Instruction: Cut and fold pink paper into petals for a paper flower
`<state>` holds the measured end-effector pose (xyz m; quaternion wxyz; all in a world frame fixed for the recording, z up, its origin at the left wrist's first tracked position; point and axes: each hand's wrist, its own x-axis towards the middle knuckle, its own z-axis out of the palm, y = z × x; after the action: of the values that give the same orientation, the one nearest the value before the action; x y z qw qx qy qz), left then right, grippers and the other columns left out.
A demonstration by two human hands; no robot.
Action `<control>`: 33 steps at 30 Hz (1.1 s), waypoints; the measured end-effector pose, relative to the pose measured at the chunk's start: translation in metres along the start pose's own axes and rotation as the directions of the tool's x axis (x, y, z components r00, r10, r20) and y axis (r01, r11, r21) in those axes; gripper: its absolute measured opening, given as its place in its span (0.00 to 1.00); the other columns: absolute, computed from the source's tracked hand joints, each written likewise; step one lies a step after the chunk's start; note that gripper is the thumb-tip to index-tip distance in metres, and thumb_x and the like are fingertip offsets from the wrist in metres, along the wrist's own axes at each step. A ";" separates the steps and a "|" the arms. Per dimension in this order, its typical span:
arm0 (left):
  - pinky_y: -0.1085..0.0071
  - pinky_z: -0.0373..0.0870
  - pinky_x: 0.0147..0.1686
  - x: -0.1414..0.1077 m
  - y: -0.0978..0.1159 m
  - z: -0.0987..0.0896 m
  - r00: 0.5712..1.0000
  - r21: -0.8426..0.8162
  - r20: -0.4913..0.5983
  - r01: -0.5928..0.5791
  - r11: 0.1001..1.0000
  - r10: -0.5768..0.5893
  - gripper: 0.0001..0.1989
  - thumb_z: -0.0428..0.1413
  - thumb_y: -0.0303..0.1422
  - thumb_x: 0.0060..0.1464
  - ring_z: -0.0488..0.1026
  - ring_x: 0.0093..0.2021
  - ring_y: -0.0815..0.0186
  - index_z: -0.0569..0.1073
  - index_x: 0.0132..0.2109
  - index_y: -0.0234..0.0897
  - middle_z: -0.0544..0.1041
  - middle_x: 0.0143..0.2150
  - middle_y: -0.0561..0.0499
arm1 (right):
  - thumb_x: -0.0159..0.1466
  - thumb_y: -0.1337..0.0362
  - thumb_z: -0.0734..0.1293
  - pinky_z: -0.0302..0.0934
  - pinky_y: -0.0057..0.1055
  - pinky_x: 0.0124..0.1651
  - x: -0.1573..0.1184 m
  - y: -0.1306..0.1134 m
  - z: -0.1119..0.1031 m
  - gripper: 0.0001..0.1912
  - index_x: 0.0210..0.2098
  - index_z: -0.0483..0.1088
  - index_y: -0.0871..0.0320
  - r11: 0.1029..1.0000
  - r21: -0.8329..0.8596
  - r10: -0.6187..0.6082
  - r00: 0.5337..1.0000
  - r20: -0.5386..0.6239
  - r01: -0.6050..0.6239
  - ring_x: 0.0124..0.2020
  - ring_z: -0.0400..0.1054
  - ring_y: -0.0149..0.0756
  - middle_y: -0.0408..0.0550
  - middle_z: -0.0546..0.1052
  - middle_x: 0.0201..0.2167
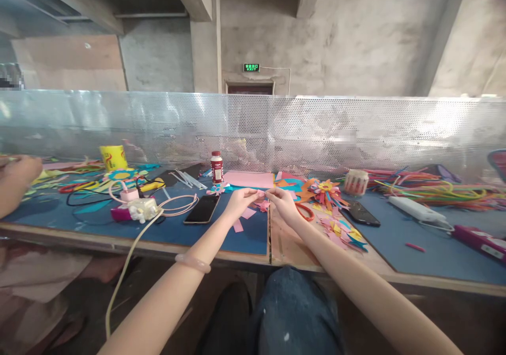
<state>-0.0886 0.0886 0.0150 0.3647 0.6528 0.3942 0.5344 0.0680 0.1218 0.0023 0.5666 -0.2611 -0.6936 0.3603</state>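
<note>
Above the middle of the worktable, my left hand (239,201) and my right hand (283,203) meet, thumbs and fingertips closed in a pinch. Between them is a small piece of pink paper (261,193), mostly covered by the fingers. Pink paper cutouts (248,213) lie just below my left hand. Beside my right wrist is a red-orange loop handle (306,212), likely of scissors, partly hidden. A multicoloured paper flower (326,190) and a pile of cut petals (343,229) lie to the right. A larger pink sheet (249,179) sits behind my hands.
A dark phone (202,209) and a power strip with cables (138,210) are on the left; a red-capped bottle (217,167) stands behind. At right are another phone (361,213), a ribbed cup (356,182) and coloured strips (427,191). Another person's hand (19,178) shows far left.
</note>
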 end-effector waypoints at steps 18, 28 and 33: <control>0.69 0.71 0.36 -0.001 -0.003 0.003 0.996 0.083 0.001 -0.087 0.993 0.087 0.12 0.59 0.35 0.43 0.75 0.32 0.63 0.75 0.35 0.30 0.78 0.31 0.45 | 0.55 0.61 0.66 0.58 0.32 0.36 0.003 -0.003 0.002 0.06 0.27 0.72 0.57 0.949 -0.257 -0.178 0.983 0.039 0.182 0.34 0.66 0.37 0.47 0.74 0.29; 0.69 0.70 0.36 -0.001 -0.003 0.001 0.991 0.160 -0.023 -0.128 0.979 0.133 0.12 0.58 0.36 0.44 0.74 0.34 0.63 0.75 0.34 0.31 0.78 0.32 0.46 | 0.54 0.60 0.67 0.57 0.32 0.37 0.002 -0.003 0.002 0.06 0.29 0.71 0.56 0.942 -0.281 -0.176 0.983 0.057 0.185 0.35 0.66 0.36 0.45 0.74 0.30; 0.69 0.70 0.36 -0.002 -0.002 0.001 0.991 0.179 -0.013 -0.127 0.976 0.132 0.11 0.58 0.36 0.44 0.74 0.33 0.62 0.76 0.32 0.32 0.78 0.30 0.46 | 0.53 0.59 0.67 0.56 0.32 0.37 0.001 -0.006 0.003 0.07 0.28 0.70 0.57 0.942 -0.288 -0.164 0.985 0.049 0.171 0.34 0.66 0.35 0.45 0.73 0.29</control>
<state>-0.0882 0.0873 0.0122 0.2645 0.7004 0.4013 0.5276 0.0652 0.1189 0.0072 0.5418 -0.2773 -0.7657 0.2079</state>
